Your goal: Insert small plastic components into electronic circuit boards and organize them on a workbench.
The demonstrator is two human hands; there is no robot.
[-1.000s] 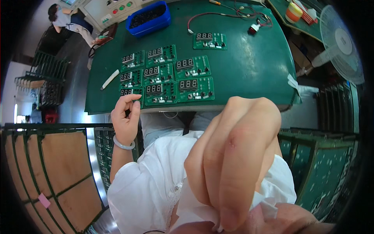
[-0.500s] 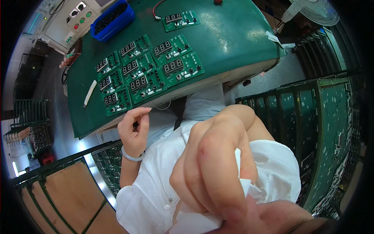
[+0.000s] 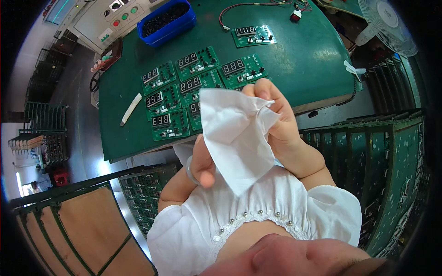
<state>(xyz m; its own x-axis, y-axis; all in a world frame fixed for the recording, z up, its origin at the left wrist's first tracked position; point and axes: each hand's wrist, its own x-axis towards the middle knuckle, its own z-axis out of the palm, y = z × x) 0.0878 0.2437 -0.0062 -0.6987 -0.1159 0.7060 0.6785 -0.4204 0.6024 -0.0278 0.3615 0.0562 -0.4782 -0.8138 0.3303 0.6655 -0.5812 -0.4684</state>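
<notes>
A crumpled white tissue (image 3: 237, 133) hangs in front of my chest, its upper right corner pinched between the thumb and fingers of my right hand (image 3: 281, 119). My left hand (image 3: 202, 161), with a pale bangle at the wrist, is beside the tissue's left edge. Its fingers are mostly hidden behind the tissue, so whether they grip it cannot be told. Beyond my hands, several green circuit boards (image 3: 161, 100) with three-digit displays lie in rows on the green table mat (image 3: 304, 60). The tissue covers some of the nearest boards.
A single circuit board (image 3: 253, 36) lies farther back near red wires. A blue bin (image 3: 166, 23) of small black parts stands at the back left, beside a control panel (image 3: 115, 23). A white-handled tool (image 3: 131, 109) lies at left. Board racks (image 3: 359, 152) and a fan (image 3: 384, 20) are at right.
My right hand has moved away from my face, out toward the table, and the tissue now hangs spread from it. My left hand has come right, next to the tissue. The view has shifted.
</notes>
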